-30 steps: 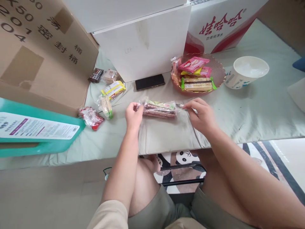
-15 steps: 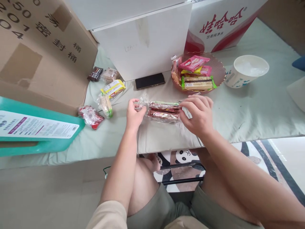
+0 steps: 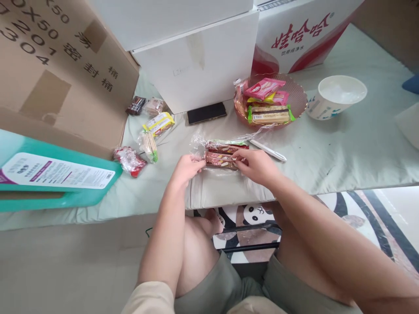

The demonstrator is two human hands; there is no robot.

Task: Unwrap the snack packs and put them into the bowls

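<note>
Two brown-red wrapped snack bars point(image 3: 220, 159) lie side by side on the cloth, with a clear plastic wrapper point(image 3: 198, 146) spread around them. My left hand point(image 3: 187, 169) pinches the wrapper's near left edge, by the end of the nearer bar. At the other end, my right hand point(image 3: 258, 165) has its thumb and fingers closed on the nearer bar or the film over it; which one, I cannot tell. Just beyond the right hand rests a slim white stick-like object point(image 3: 269, 151), partly under the film.
Behind are a pink bowl point(image 3: 303, 98) of packaged snacks, a black phone point(image 3: 207, 113) and a paper cup point(image 3: 338, 104). Several small packets, one yellow point(image 3: 159, 124), lie left, near a cardboard box point(image 3: 75, 100) and a green jug point(image 3: 88, 197). White boxes point(image 3: 199, 65) stand behind.
My right hand has moved left and nearer, from the bars' right end onto the nearer bar, uncovering the white stick. My left hand has come down to the wrapper's near edge and closed.
</note>
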